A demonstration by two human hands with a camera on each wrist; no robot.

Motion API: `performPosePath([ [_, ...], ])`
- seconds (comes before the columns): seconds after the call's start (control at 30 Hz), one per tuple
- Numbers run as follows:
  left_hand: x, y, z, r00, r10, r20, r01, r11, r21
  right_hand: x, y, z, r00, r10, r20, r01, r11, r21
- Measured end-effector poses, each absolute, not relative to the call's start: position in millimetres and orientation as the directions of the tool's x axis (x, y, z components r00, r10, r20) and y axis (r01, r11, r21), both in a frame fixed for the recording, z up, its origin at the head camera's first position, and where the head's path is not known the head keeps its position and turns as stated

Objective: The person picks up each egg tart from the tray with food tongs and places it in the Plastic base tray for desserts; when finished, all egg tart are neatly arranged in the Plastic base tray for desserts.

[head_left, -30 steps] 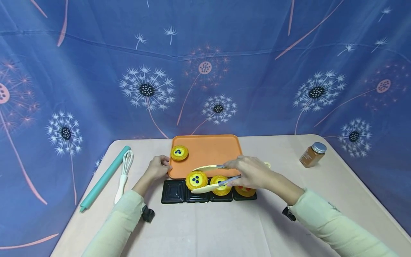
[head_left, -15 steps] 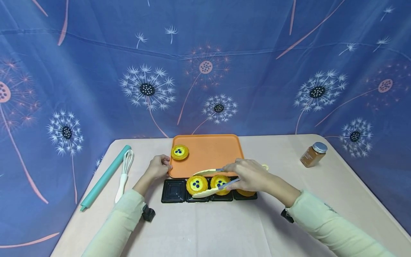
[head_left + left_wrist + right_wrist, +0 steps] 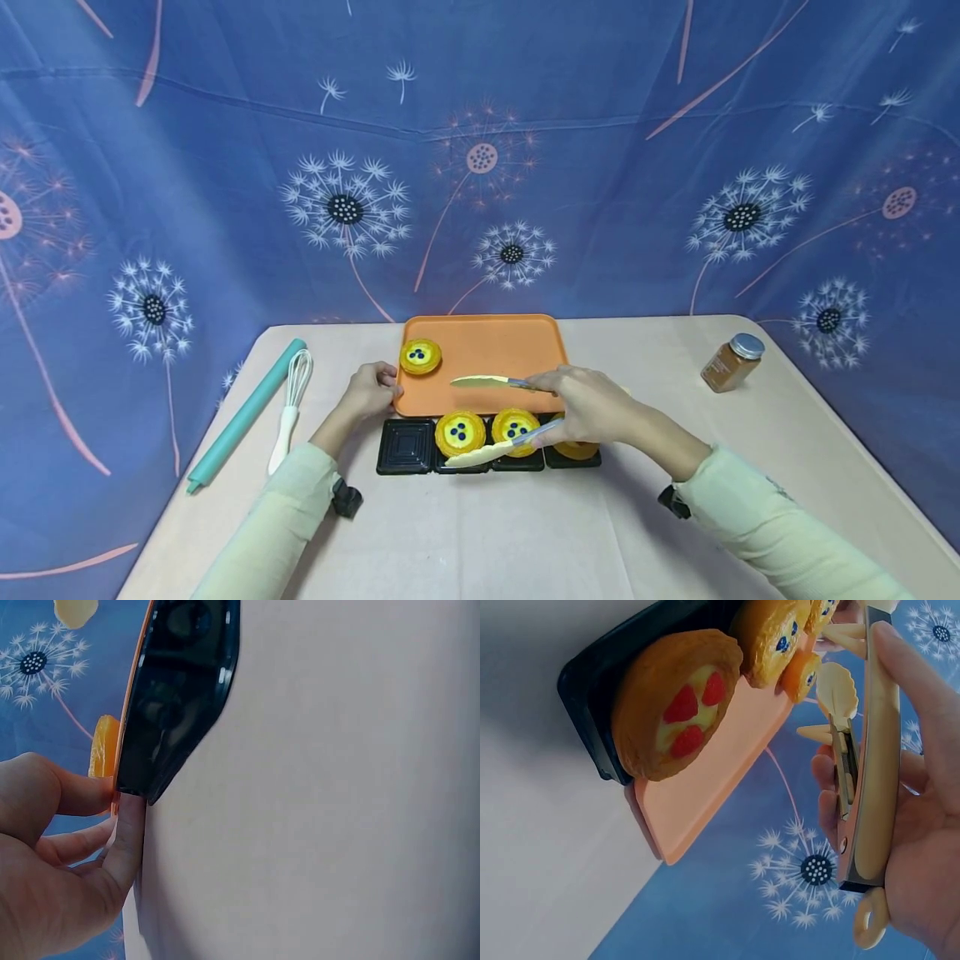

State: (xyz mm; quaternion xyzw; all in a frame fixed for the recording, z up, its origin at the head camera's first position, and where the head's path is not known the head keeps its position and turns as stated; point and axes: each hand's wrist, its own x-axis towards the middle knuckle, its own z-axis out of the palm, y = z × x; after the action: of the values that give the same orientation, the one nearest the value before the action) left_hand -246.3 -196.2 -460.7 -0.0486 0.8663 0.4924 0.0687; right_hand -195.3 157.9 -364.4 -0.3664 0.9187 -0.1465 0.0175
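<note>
My left hand pinches the left edge of an orange tray, thumb above and fingers below in the left wrist view. My right hand grips cream-tipped food tongs, their arms spread apart with nothing clamped between them. Below the tongs, a blueberry-topped tart sits in the second compartment from the left of a black plastic tray. Another blueberry tart fills the third, partly behind the tongs. A red-fruit tart occupies the rightmost compartment. One more blueberry tart lies on the orange tray's left side.
At the left of the table lie a teal rolling pin and a white-handled whisk. A brown jar with a silver lid stands at the right. Patterned blue cloth hangs behind and at the sides.
The tart between the tong arms has come down into the second black compartment and been let go. The tong arms have spread wider. My left hand stays on the orange tray's edge.
</note>
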Motion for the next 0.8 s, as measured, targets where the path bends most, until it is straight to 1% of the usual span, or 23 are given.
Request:
performPosePath([
  [0.23,-245.0,-197.5,-461.1,-0.985,-0.02,-0.172,-0.159,0.504,0.849,-202.9,155.1,-357.4,-0.734,-0.667,0.123,-0.665,0.672,-0.325],
  [0.4,-245.6,-197.5,-462.2,-0.985,-0.022,-0.172,-0.16,0.506,0.848,-216.1,146.1,-349.9,-0.73,-0.665,0.157,-0.672,0.658,-0.34],
  [0.6,-246.5,-196.2,-461.6,-0.986,-0.026,-0.163,-0.154,0.504,0.85,-241.2,126.8,-349.7,-0.765,-0.622,0.165,-0.636,0.691,-0.344],
  [0.8,-245.8,-195.4,-460.6,-0.988,-0.025,-0.155,-0.146,0.501,0.853,-264.1,105.0,-365.7,-0.794,-0.593,0.131,-0.599,0.729,-0.331],
])
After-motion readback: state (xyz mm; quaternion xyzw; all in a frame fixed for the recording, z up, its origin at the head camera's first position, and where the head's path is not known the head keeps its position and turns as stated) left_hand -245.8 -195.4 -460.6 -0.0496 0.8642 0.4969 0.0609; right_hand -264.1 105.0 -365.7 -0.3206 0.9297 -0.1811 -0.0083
